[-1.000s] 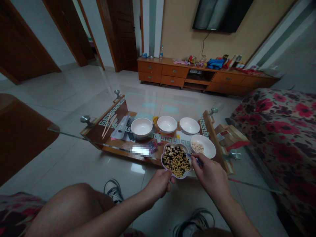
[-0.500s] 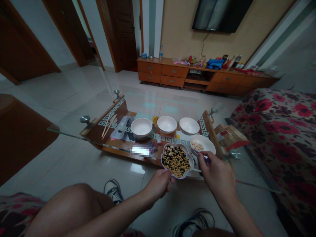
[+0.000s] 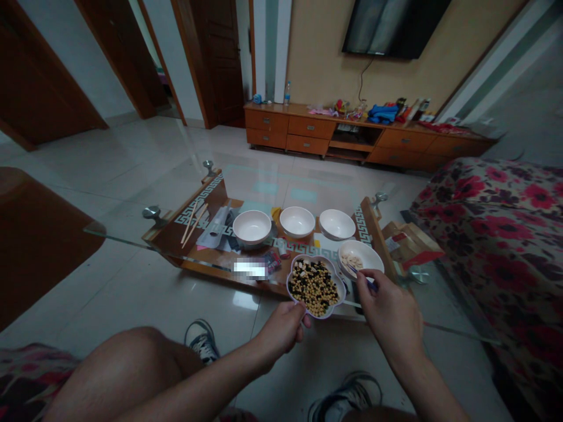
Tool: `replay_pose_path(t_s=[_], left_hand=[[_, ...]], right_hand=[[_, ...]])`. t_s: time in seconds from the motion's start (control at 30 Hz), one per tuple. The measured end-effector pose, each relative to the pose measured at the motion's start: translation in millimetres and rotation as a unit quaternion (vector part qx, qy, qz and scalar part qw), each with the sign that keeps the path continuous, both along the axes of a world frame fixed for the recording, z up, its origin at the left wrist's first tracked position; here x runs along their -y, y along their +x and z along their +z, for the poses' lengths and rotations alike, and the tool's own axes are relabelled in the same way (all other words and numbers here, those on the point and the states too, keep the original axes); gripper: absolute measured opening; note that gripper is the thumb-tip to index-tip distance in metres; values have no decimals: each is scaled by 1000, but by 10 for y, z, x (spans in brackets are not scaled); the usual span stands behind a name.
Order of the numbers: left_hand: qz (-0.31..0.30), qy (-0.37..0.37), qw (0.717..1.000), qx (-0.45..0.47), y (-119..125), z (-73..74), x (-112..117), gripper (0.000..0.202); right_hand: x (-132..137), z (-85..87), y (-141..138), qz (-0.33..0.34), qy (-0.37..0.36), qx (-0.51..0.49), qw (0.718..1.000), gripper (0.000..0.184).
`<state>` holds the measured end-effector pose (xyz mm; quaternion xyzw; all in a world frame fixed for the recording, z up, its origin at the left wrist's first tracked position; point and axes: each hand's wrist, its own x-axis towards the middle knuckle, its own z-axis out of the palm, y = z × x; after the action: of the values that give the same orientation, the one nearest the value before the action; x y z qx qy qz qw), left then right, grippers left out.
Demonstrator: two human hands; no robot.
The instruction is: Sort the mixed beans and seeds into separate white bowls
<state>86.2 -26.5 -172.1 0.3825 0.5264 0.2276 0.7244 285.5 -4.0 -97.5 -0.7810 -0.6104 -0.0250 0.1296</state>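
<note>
Left hand (image 3: 281, 328) closed on the near rim of the flower-shaped bowl (image 3: 289, 288), which is full of mixed dark and tan beans and sits at the near edge of the glass bench (image 3: 264, 187). Right hand (image 3: 389, 310) pinched shut round a thin blue tool (image 3: 354, 271), tip over the white bowl (image 3: 375, 262) just beside, which holds a few pale pieces. Three empty bowls (image 3: 297, 221) in a row behind.

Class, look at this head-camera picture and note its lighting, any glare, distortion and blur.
Head view: dim, bluish light; the glossy floor and glass tabletop mirror pale glare; the wide-angle lens bows the door frames at the edges; one smeared patch sits on the table; the bean bowl, gripped by the left hand, and the right hand pinching a thin tool look sharp.
</note>
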Motion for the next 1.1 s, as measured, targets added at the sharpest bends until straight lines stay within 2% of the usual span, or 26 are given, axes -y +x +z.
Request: replay_pose_path(t_s=[0.27,0.5,0.67,0.83,1.1], left_hand=[[-1,-4,1000,1,-3,9,4,47],[-2,-7,1000,0,10,21,-8,46],[-3,-17,1000,-12,18,78,-13,42],[-7,-17,1000,-24,15,111,-6,41],[-6,-27,1000,-14,26,97,-9,39]], right_hand=[[2,-11,11,11,5,-1,1000,19],[10,-73,-14,67,35,-4,997,24],[18,-136,-87,135,-12,-17,991,27],[37,-179,-161,167,-56,-42,983,28],[40,-205,-226,234,-84,-66,966,22]])
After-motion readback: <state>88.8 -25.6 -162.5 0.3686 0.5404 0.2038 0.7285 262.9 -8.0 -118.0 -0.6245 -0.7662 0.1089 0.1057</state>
